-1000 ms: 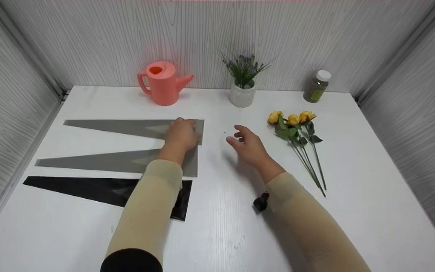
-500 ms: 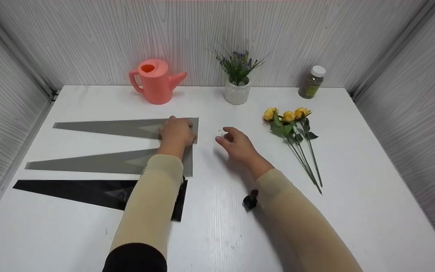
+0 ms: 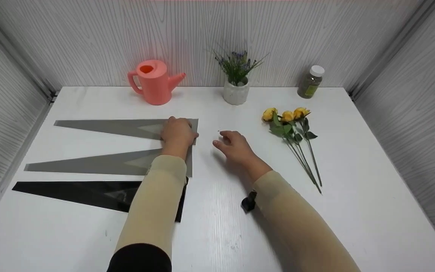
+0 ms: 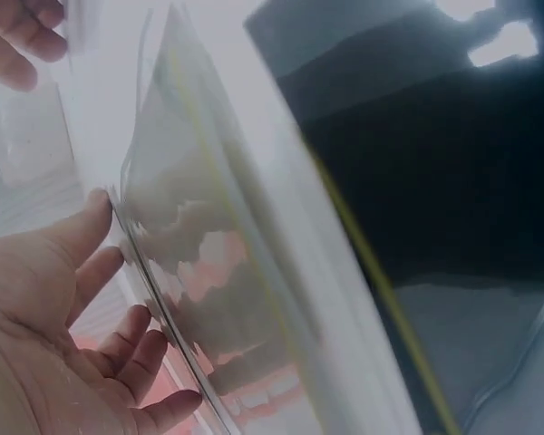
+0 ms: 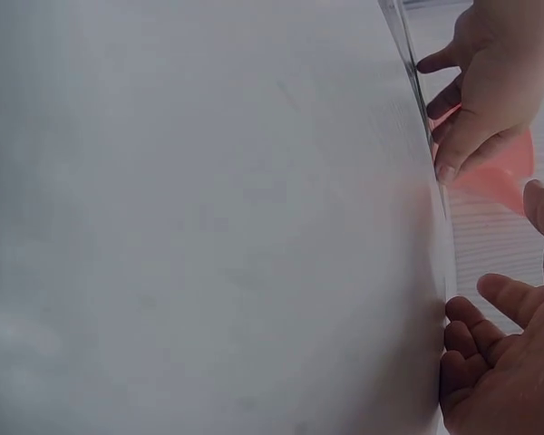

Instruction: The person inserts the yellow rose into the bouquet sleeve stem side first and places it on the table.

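Observation:
Three long, flat, tapered sheets lie on the left of the white table, points facing left. My left hand (image 3: 179, 132) rests its fingertips on the wide right end of the upper grey sheet (image 3: 104, 126), thumb near the right edge. The left wrist view has the fingers (image 4: 127, 340) spread and loosely bent on the glossy surface. Below it lie a second grey sheet (image 3: 96, 162) and a black sheet (image 3: 70, 190), partly hidden by the left sleeve. To the right, my right hand (image 3: 236, 147) holds nothing, its side down by the table, thumb and forefinger apart.
A pink watering can (image 3: 156, 85), a potted plant (image 3: 235, 92) and a white-capped jar (image 3: 310, 83) stand along the back wall. Yellow roses (image 3: 287, 116) with green stems lie right of the right hand. A small black object (image 3: 247, 203) is beside the right sleeve.
The head view has shifted, so everything sits slightly further left in it. The left hand stays on the upper grey sheet; the right hand has come slightly lower and nearer to it.

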